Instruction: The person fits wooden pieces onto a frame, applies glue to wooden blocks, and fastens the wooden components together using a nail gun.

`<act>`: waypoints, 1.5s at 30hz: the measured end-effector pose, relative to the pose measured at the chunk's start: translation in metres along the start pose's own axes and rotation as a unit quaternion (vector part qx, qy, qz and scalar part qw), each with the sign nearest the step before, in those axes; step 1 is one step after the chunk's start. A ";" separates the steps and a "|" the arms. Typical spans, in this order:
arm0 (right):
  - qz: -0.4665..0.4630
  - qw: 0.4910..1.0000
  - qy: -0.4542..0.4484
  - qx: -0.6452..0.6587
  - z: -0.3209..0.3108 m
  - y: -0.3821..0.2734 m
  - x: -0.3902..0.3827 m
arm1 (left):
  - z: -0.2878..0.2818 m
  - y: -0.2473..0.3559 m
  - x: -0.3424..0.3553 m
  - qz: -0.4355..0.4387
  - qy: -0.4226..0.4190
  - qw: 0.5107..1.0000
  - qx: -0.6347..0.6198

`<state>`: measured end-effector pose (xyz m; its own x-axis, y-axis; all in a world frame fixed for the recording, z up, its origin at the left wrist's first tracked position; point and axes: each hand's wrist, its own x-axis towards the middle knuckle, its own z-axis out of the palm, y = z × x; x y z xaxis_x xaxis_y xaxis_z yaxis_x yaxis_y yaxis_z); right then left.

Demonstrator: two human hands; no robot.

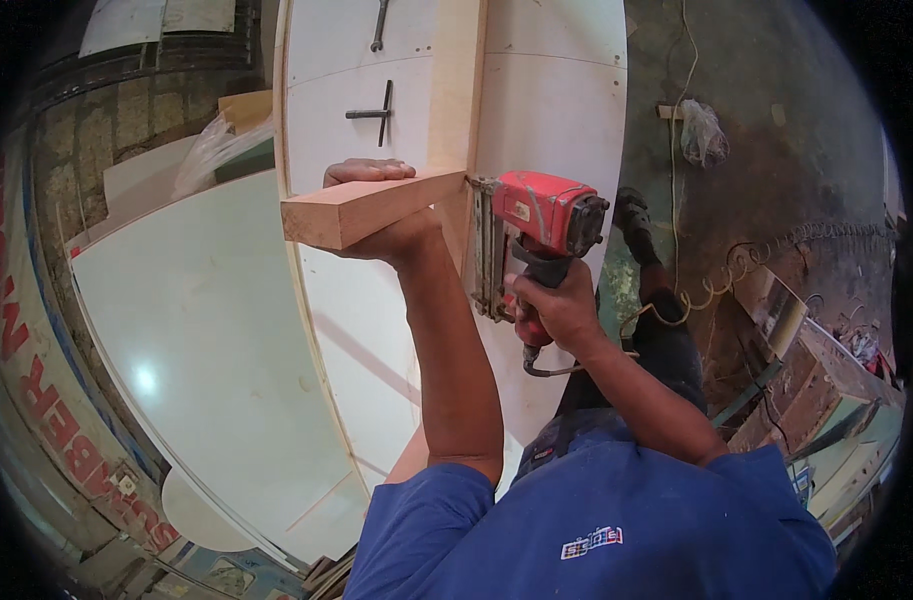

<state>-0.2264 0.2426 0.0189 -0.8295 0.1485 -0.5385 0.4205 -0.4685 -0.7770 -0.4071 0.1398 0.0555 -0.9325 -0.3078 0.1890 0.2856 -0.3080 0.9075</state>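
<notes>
My left hand grips a thick wooden block, with the palm under it and the fingers over its far side. The block's right end meets a wooden strip that runs lengthwise along a white board. In my right hand is a red pneumatic nail gun, held by its handle. Its nose is at the block's right end, by the strip; whether they touch, I cannot tell. My right fingers wrap the handle, and the trigger is hidden.
A black T-shaped tool and a wrench lie farther along the board. The coiled air hose stretches right from the gun. Another white panel stands at left. A plastic bag and wooden boxes are at right.
</notes>
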 end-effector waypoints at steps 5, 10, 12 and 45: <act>0.071 0.995 -0.008 0.065 -0.001 0.000 0.000 | -0.008 -0.003 0.003 -0.016 0.025 0.999 0.014; 0.082 0.993 -0.006 0.083 0.000 0.003 0.000 | -0.009 -0.001 0.002 -0.035 0.010 0.999 0.018; 0.069 0.995 -0.010 0.072 -0.004 0.004 0.001 | -0.007 -0.002 0.002 -0.043 0.023 0.999 0.007; 0.081 0.993 -0.011 0.081 0.000 0.013 -0.004 | -0.006 0.000 0.002 -0.004 0.012 0.997 0.071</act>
<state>-0.2177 0.2357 0.0114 -0.7641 0.0415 -0.6438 0.4862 -0.6187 -0.6170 -0.4073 0.1337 0.0538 -0.9286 -0.3274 0.1746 0.2426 -0.1798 0.9533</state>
